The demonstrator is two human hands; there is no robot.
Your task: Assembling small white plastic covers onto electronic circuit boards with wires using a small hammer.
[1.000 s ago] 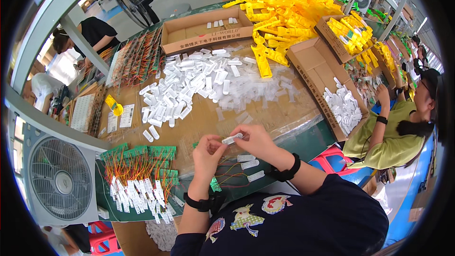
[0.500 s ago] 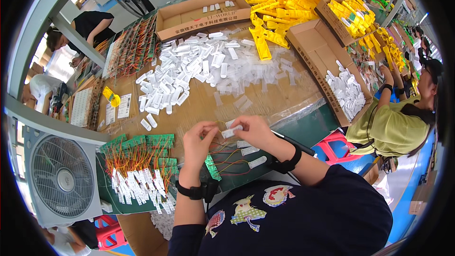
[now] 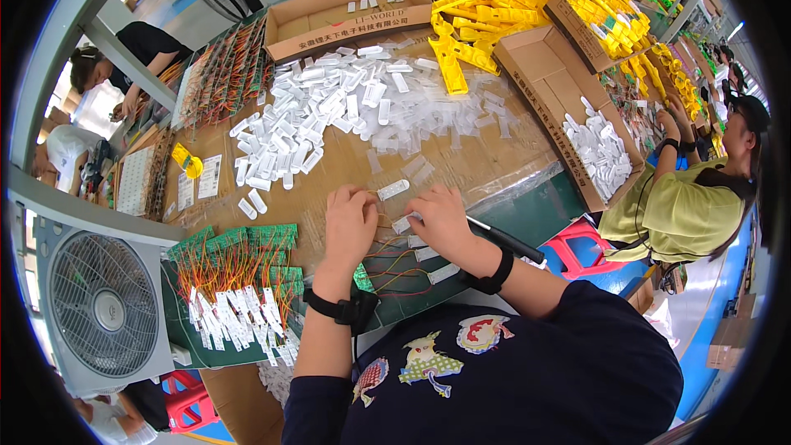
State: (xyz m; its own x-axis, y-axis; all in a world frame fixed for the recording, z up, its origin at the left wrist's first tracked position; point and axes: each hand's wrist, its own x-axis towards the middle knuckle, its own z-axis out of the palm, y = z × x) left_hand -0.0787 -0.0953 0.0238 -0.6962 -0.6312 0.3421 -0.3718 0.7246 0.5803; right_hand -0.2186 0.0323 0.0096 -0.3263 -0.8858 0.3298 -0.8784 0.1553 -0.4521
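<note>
My left hand (image 3: 353,218) is closed over the cardboard sheet, fingers bent together; what they hold is hidden. Opposite it, my right hand (image 3: 443,218) pinches a small white oblong piece (image 3: 404,223) with thin wires near it. Just beyond, between both hands, another white oblong piece (image 3: 394,189) lies on the cardboard. Below my right hand, several similar white pieces (image 3: 443,273) rest in a column, joined to red and yellow wires (image 3: 400,268). Part of a green circuit board (image 3: 362,278) shows beside my left wrist.
A heap of white covers (image 3: 309,107) and clear plastic parts (image 3: 461,107) spreads ahead. Wired green boards (image 3: 247,247) lie at left near a fan (image 3: 105,309). Cardboard boxes (image 3: 346,29) and yellow parts (image 3: 486,0) stand behind. At right sits a co-worker (image 3: 684,206).
My hands have moved apart. A white piece that was near my fingertips now lies farther off on the cardboard, while my right hand has come down to a piece nearer me.
</note>
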